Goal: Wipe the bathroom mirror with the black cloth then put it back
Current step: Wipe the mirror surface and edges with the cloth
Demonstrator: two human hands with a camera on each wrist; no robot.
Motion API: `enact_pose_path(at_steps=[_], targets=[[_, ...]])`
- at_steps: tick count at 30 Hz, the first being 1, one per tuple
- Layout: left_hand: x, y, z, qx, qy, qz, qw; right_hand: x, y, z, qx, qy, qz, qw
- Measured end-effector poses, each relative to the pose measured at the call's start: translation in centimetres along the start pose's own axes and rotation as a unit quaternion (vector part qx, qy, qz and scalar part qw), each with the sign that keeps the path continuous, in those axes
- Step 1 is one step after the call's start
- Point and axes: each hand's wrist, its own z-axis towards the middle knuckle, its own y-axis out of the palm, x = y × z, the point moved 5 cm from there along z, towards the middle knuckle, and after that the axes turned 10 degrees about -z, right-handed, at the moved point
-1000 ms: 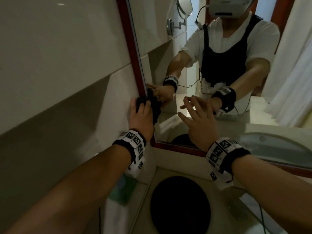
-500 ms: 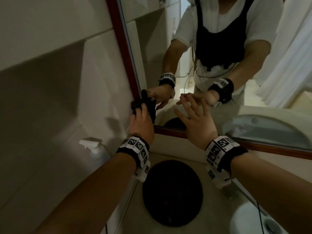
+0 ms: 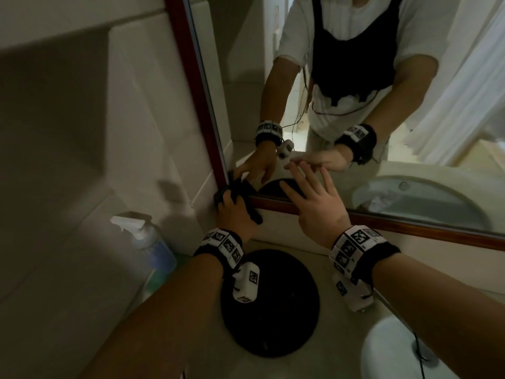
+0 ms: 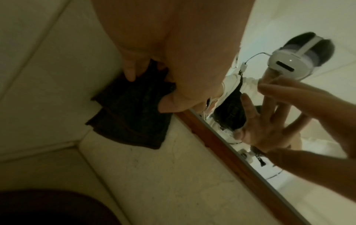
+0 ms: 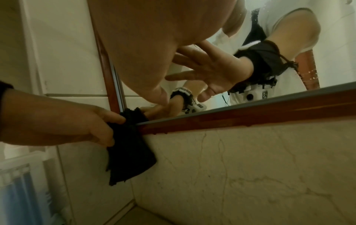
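Note:
My left hand (image 3: pixel 232 206) grips the black cloth (image 3: pixel 252 210) at the lower left corner of the mirror (image 3: pixel 341 165), where the red-brown frame (image 3: pixel 410 224) turns. Part of the cloth (image 4: pixel 133 112) hangs down over the beige wall below the frame, with my thumb and fingers curled round its top. From the right wrist the cloth (image 5: pixel 131 150) covers the frame's corner and my left hand (image 5: pixel 80 121) holds it from the left. My right hand (image 3: pixel 314 203) is spread with straight fingers against the glass just right of the cloth; it holds nothing.
A round black mat (image 3: pixel 269 305) lies on the beige counter below my hands. A spray bottle (image 3: pixel 149 247) with a white trigger stands in the left corner by the tiled wall. A white basin rim (image 3: pixel 393 351) shows at the lower right.
My left hand has slid the cloth down the mirror's left edge to the bottom corner of the frame. My right hand has moved down too, still spread on the glass.

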Motion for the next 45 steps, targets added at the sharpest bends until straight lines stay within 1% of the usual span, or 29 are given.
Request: enact_pose_path(at_steps=[2, 4, 8, 10, 13, 15, 16, 18, 20, 23, 25, 28, 30, 32, 33, 35, 36, 39, 40, 41, 43, 45], targets=[[0.6, 0.7, -0.2, -0.018, -0.008, -0.036, 0.999, -0.2, 0.5, -0.6, -0.011, -0.004, 0.007, 1.0], [1.7, 1.6, -0.8, -0.019, -0.001, -0.057, 0.998, -0.1, 1.0, -1.2, -0.031, -0.005, 0.011, 0.999], [4.8, 3.9, -2.4, -0.01, 0.057, -0.071, 0.996, 0.3, 2.1, -3.0, -0.078, 0.003, 0.014, 0.997], [6.3, 5.0, -3.1, -0.016, 0.072, -0.072, 0.995, 0.7, 2.4, -4.1, -0.082, 0.019, 0.029, 0.996], [8.7, 5.9, -4.0, -0.048, 0.119, -0.068, 0.989, 1.4, 3.0, -5.5, -0.083, 0.056, 0.056, 0.993], [10.2, 6.3, -4.5, -0.086, 0.156, -0.093, 0.98, 1.8, 3.4, -6.2, -0.104, 0.088, 0.077, 0.988], [10.7, 6.4, -4.6, -0.106, 0.16, -0.108, 0.975, 2.0, 3.4, -6.6, -0.118, 0.11, 0.088, 0.983], [11.2, 6.5, -4.3, -0.133, 0.15, -0.132, 0.971, 2.6, 3.6, -7.2, -0.153, 0.17, 0.133, 0.964], [11.0, 6.5, -4.0, -0.152, 0.143, -0.155, 0.966, 3.2, 3.7, -7.6, -0.17, 0.241, 0.188, 0.937], [10.6, 5.9, -4.4, -0.164, 0.167, -0.188, 0.954, 3.5, 3.7, -7.6, -0.187, 0.299, 0.258, 0.899], [10.7, 5.2, -5.0, -0.155, 0.195, -0.209, 0.946, 3.6, 3.5, -7.5, -0.182, 0.337, 0.318, 0.867], [10.8, 4.0, -5.5, -0.133, 0.227, -0.219, 0.94, 3.2, 3.1, -6.8, -0.157, 0.373, 0.355, 0.843], [10.6, 3.3, -5.4, -0.122, 0.226, -0.229, 0.939, 3.0, 2.4, -5.9, -0.128, 0.402, 0.379, 0.824], [10.2, 2.8, -5.2, -0.103, 0.223, -0.234, 0.941, 2.6, 2.0, -5.2, -0.113, 0.424, 0.399, 0.806], [10.1, 2.6, -5.2, -0.091, 0.227, -0.23, 0.942, 2.4, 1.7, -4.8, -0.103, 0.43, 0.404, 0.801], [10.2, 2.0, -5.2, -0.071, 0.242, -0.226, 0.941, 2.2, 1.3, -4.4, -0.067, 0.439, 0.394, 0.805], [10.4, 1.7, -5.1, -0.065, 0.251, -0.228, 0.939, 2.1, 1.0, -4.2, -0.041, 0.442, 0.379, 0.812], [10.8, 0.8, -4.6, -0.041, 0.277, -0.247, 0.928, 2.5, -0.4, -4.1, 0.066, 0.418, 0.307, 0.852], [10.8, 0.8, -4.3, -0.037, 0.275, -0.254, 0.927, 2.5, -0.6, -4.0, 0.082, 0.399, 0.3, 0.863], [10.6, 1.0, -4.0, -0.039, 0.266, -0.26, 0.927, 2.2, -0.4, -3.8, 0.082, 0.378, 0.299, 0.872], [9.8, 1.8, -3.4, -0.047, 0.236, -0.267, 0.933, 1.3, 0.9, -3.7, 0.052, 0.331, 0.287, 0.897], [9.1, 2.6, -3.0, -0.048, 0.219, -0.258, 0.94, 0.0, 2.6, -3.8, 0.019, 0.285, 0.238, 0.928]])
